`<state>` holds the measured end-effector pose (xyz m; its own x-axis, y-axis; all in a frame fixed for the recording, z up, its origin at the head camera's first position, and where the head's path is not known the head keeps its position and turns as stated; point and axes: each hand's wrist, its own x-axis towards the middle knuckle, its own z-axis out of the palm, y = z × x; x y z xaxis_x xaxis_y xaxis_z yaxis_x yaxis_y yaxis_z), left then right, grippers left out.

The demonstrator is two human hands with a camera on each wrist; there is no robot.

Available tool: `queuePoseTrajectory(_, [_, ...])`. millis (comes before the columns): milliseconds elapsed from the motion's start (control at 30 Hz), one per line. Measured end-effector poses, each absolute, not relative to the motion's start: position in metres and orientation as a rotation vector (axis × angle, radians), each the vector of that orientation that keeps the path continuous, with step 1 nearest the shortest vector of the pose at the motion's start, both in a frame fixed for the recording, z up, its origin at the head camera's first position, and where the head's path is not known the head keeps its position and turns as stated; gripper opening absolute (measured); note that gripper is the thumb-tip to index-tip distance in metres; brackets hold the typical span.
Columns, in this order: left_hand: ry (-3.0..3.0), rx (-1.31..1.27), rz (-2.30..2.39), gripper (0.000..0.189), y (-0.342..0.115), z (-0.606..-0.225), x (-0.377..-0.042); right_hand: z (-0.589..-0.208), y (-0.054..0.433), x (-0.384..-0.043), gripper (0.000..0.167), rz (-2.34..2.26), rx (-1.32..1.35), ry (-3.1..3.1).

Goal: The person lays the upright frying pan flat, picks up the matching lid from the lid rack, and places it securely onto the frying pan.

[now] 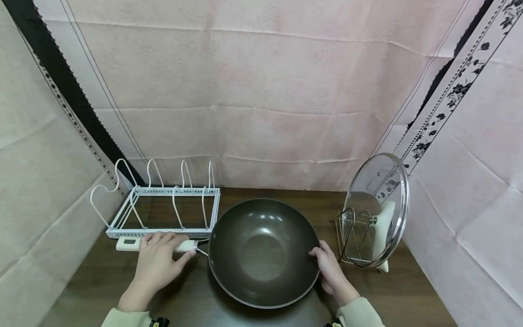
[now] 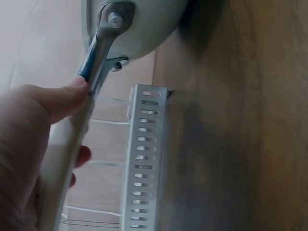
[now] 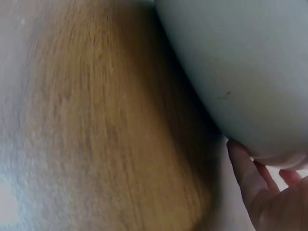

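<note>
A dark-coated wok (image 1: 263,254) with a pale outside sits level at the middle of the wooden tabletop, its hollow facing up. My left hand (image 1: 159,263) grips its cream handle (image 1: 128,244); in the left wrist view the thumb lies along the handle (image 2: 62,149) near the metal bracket (image 2: 108,36), with fingertips showing on the far side. At the opposite side, my right hand (image 1: 332,274) holds the rim, thumb on top. The right wrist view has its fingers (image 3: 248,173) against the pale underside (image 3: 245,77). Whether the wok touches the table I cannot tell.
Behind the handle stands a white wire rack (image 1: 163,234) with upright loops and a slotted base. To the right, a glass lid (image 1: 404,200) with a cream handle (image 1: 382,231) leans upright in a small wire stand (image 1: 340,238). Pale cloth (image 1: 253,91) encloses the wooden table (image 1: 81,295).
</note>
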<state>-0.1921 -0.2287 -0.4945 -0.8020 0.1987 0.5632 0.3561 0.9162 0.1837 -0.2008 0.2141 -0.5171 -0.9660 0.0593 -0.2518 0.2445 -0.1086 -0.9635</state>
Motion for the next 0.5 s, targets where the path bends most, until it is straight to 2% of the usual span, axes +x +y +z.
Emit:
queuePoseTrajectory(300, [-2.477,-0.432,-0.48,0.035,-0.23,-0.494,-0.193,-0.513,0.216,-0.195,0.054,-2.167,0.364,1.997])
queuePoseTrajectory(500, [-2.453,-0.42,-0.594,0.038,-0.228,-0.487,-0.19,-0.51,0.218,-0.189,0.05,-2.209,0.339,2.05])
